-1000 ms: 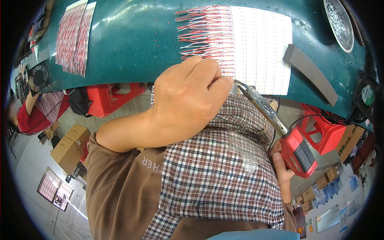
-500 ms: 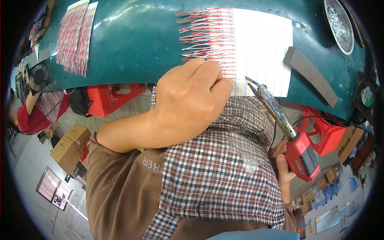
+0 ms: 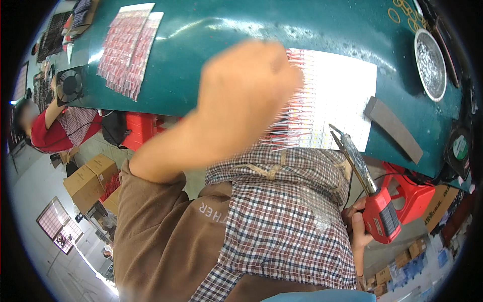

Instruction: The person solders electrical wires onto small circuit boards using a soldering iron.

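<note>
The person's right hand (image 3: 358, 229) sits low by the hip, fingers (image 3: 355, 232) wrapped tight round the red grip of a soldering gun (image 3: 373, 197); its long metal barrel slants up and away from the fingers, and its tip stops at the near edge of a white sheet (image 3: 338, 103) lying on the worktop. The left hand (image 3: 246, 93) is raised above that sheet's left part, blurred, the fingers curled together in a loose fist; whether they pinch anything I cannot tell. Rows of thin red and white wires (image 3: 294, 128) run along the sheet's left and near edges, just beyond and partly under the fist. The person wears a checked apron (image 3: 282, 221) over a brown sleeve. To the right of the sheet a grey flat strip (image 3: 393, 128) lies at a slant on the green worktop (image 3: 211, 35). Farther right, near the far corner, stands a round metal dish (image 3: 430, 63) filled with small shiny bits too small to make out. At the worktop's right edge sits a small black fan (image 3: 459, 148). Across on the far left lie two more sheets of red wires (image 3: 123, 50), well apart from the hands, with another black fan (image 3: 69, 85) at that edge. Below the worktop a red stool (image 3: 410, 194) shows on the right, cardboard boxes (image 3: 88, 176) stand on the floor to the left, and another person in red (image 3: 43, 133) sits beyond them.
</note>
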`<state>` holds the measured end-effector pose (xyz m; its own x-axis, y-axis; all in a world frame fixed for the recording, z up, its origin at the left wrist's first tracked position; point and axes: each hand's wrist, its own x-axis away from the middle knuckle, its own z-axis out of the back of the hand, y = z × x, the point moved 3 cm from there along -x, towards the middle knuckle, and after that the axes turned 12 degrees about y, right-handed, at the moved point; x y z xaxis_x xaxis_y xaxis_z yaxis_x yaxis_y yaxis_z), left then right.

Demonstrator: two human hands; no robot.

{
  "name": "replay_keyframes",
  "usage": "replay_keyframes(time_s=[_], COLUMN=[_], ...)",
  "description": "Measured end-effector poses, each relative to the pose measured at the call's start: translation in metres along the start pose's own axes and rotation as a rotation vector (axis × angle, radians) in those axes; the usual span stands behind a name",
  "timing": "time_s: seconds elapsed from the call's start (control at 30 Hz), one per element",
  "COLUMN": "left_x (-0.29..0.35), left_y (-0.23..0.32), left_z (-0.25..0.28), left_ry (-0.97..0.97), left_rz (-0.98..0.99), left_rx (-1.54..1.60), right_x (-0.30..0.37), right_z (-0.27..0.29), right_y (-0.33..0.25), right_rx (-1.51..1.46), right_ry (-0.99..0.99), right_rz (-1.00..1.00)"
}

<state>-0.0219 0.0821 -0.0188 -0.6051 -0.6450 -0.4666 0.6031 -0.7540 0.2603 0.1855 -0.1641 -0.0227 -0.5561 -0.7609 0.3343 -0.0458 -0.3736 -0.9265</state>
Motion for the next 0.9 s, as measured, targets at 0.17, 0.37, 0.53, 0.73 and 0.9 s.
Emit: replay_keyframes(time_s=[0.17, 0.37, 0.53, 0.73, 0.9], left_x=[-0.061, -0.075, -0.068, -0.036, 0.001], left_y=[-0.102, -0.151, -0.12, -0.065, -0.004], left_z=[0.009, -0.008, 0.005, 0.021, 0.01], left_ry=[0.199, -0.04, 0.043, -0.033, 0.035], left_rz=[0.294, 0.632, 0.566, 0.468, -0.013], left_rx=[-0.114, -0.035, -0.059, -0.114, 0.331], right_x=[0.007, 0.009, 0.008, 0.001, -0.001], right_z=[0.014, 0.016, 0.014, 0.01, 0.001], right_y=[0.005, 0.013, 0.012, 0.003, -0.008], right_rx=[0.022, -0.007, 0.045, 0.055, 0.083], right_ry=[-0.033, -0.023, 0.021, -0.046, -0.054], right_rz=[-0.139, -0.165, -0.147, -0.088, -0.017])
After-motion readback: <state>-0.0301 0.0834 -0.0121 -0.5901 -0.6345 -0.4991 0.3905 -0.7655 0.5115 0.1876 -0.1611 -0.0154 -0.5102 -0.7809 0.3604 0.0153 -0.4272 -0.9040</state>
